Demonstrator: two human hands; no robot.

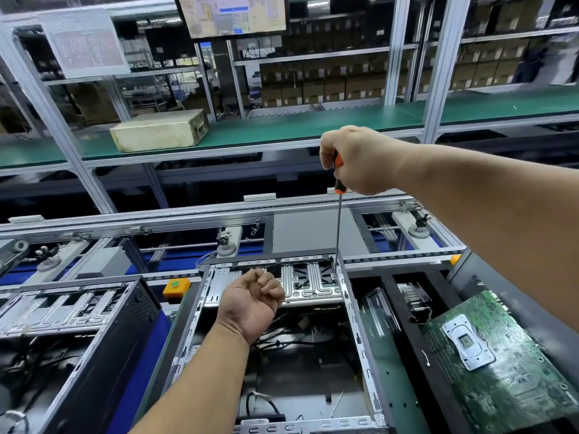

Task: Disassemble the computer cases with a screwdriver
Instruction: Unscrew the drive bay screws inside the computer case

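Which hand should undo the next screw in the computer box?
The right hand. It already grips the screwdriver, whose tip sits at the metal bracket inside the open case. The left hand has curled fingers and no tool.

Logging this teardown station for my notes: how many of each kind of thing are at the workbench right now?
Computer cases: 2 (middle case, left case)
Motherboards: 1
Screwdrivers: 1, gripped by the right hand
Beige boxes: 1
Total: 5
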